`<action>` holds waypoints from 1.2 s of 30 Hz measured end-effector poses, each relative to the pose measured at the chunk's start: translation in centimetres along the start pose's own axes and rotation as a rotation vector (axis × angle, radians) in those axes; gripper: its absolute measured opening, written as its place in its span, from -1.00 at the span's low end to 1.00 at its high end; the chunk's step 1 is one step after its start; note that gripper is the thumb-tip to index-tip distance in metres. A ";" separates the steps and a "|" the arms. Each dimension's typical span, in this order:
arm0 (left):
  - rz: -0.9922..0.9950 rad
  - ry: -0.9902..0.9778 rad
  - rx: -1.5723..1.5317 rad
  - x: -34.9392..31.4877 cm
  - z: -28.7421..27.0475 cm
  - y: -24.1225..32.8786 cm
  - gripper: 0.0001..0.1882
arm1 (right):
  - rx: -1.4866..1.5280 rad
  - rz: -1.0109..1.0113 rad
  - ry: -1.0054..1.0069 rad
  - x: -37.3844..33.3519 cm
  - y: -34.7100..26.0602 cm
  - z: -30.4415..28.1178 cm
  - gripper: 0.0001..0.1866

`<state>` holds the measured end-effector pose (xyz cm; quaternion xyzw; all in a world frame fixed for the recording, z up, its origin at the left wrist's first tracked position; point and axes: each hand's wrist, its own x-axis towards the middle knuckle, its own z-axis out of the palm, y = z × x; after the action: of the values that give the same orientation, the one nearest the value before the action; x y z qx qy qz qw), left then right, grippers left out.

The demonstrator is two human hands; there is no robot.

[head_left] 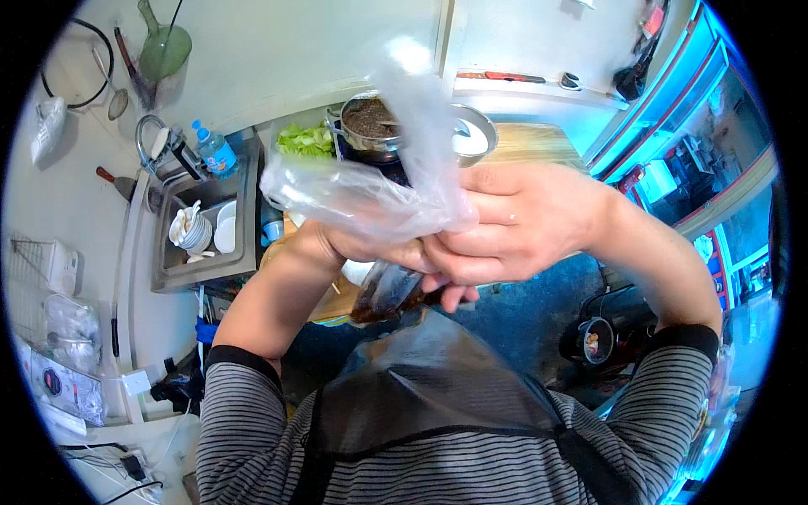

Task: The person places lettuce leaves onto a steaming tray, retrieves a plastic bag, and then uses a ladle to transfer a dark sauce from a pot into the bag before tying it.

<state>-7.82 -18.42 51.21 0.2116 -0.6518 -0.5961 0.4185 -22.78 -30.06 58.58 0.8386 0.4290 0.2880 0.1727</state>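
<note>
Both my hands are raised in front of me, closed on the gathered neck of a clear plastic bag (362,198). Its loose top ends stick up and out to the left above my fingers. Below the grip hangs the filled part, with dark brown contents (383,299) that look liquid. My right hand (526,223) wraps over the neck from the right, fingers curled together. From the left, my left hand (358,242) pinches the same spot; the bag and the other hand partly cover it. Whether a knot is in the neck I cannot tell.
Behind the bag, a pot of dark food (364,118), a metal bowl with white contents (480,139) and green lettuce (305,141) stand on a wooden counter (534,145). Left is a sink (172,276) with stacked white dishes and a blue soap bottle (216,153). A black bucket (587,341) sits low right.
</note>
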 end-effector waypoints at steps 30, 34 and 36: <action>0.062 0.490 0.185 -4.7 -0.5 -0.3 -0.84 | 0.067 0.251 -0.086 1.0 -0.4 2.4 -0.74; -0.097 0.632 0.617 -5.2 -0.5 -0.4 -0.83 | 0.175 0.301 -0.138 0.8 0.4 4.4 -0.89; -0.056 0.761 1.032 -5.2 -0.3 -1.3 -0.80 | 0.250 0.432 -0.276 0.9 0.9 5.7 -0.93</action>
<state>-4.92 -14.81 48.43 0.5995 -0.6549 -0.0995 0.4492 -18.22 -30.04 54.98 0.9567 0.2447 0.1460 0.0593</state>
